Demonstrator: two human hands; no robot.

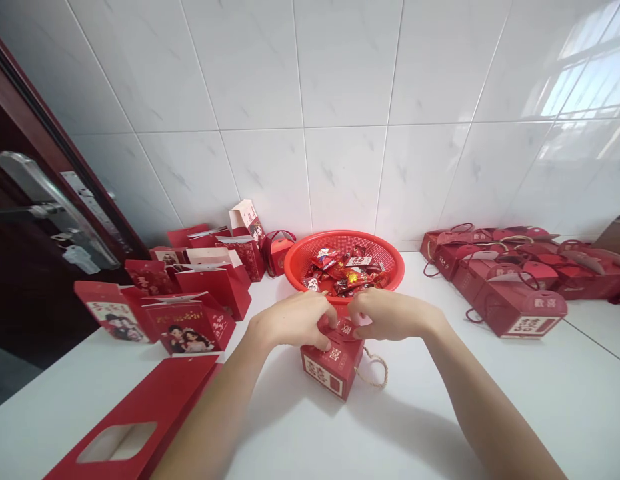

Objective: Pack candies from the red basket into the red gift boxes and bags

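A small red gift box (330, 367) with cream lettering stands on the white table in front of the basket. My left hand (303, 320) pinches the left side of its top flaps, fingers closed on the card. On the right side of the same top, my right hand (385, 315) has its fingers curled and pressed on the flap. A twisted rope handle (380, 373) sticks out at the box's right side. Just behind both hands, a red plastic basket (397, 270) holds wrapped candies (340, 270).
Several red boxes with rope handles (520, 310) are grouped at the right. Open red bags and boxes (190, 327) crowd the left, with a large red box (140, 413) at the front left. A tiled wall (345, 160) rises behind; a door handle (55, 207) is far left.
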